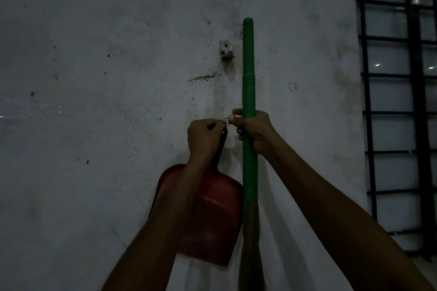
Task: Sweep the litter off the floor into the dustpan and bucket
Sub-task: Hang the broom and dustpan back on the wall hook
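head cam only, so just the one angle here. pretty dim shot, we're facing a stained white wall (118, 78) with a barred window (399, 101) off on the right edge.

our right hand (256, 131) is wrapped around the green broom handle (248, 66) about halfway up — fingers curled tight round it, and the broom stands upright right against the wall. below the green part the broom head (250, 243) goes brownish and it's too dark to make out much more.

our left hand (205, 137) is curled around the top of the dark handle of the red dustpan (212, 220), which hangs down flat against the wall just left of the broom, pan end at the bottom. the two hands are nearly touching, and there's a thin wire-like loop (227, 121) between them — the right thumb and forefinger seem to pinch at it, but we can't tell exactly what it's attached to.

up above the hands there's a small metal bracket (226, 51) fixed to the wall, just left of the broom handle.
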A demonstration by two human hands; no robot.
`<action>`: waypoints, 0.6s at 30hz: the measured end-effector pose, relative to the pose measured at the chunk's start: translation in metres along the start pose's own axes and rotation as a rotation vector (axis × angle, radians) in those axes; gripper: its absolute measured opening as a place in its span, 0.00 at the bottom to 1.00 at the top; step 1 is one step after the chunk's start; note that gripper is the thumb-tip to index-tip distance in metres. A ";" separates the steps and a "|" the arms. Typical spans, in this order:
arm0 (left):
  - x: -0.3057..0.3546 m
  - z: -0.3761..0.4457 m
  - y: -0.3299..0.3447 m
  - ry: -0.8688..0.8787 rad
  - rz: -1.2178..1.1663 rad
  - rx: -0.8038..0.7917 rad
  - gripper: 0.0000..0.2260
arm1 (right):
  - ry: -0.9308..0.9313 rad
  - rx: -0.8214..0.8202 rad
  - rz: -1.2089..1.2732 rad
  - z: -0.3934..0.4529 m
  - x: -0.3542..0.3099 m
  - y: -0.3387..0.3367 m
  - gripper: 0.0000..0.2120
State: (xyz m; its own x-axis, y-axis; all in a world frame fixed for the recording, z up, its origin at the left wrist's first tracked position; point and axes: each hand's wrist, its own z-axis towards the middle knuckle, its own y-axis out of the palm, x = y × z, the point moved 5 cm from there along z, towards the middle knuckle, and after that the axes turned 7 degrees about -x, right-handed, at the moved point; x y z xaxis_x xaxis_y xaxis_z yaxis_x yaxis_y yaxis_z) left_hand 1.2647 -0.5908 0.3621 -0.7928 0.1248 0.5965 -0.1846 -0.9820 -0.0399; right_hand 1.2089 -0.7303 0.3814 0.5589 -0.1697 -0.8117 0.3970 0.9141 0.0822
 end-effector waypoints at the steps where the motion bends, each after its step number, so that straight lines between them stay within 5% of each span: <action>1: 0.004 0.008 0.000 -0.011 0.002 0.008 0.10 | -0.016 0.020 -0.013 0.006 -0.006 -0.001 0.07; 18: 0.092 0.140 0.001 0.143 0.172 0.129 0.10 | -0.226 0.275 -0.165 0.105 -0.125 0.010 0.11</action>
State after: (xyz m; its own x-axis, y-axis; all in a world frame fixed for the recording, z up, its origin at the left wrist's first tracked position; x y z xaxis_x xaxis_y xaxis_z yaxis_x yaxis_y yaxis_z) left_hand 1.2734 -0.6006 0.5293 -0.8817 -0.0362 0.4703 0.0289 -0.9993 -0.0227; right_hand 1.2193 -0.7384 0.5445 0.6049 -0.4113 -0.6818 0.6581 0.7403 0.1373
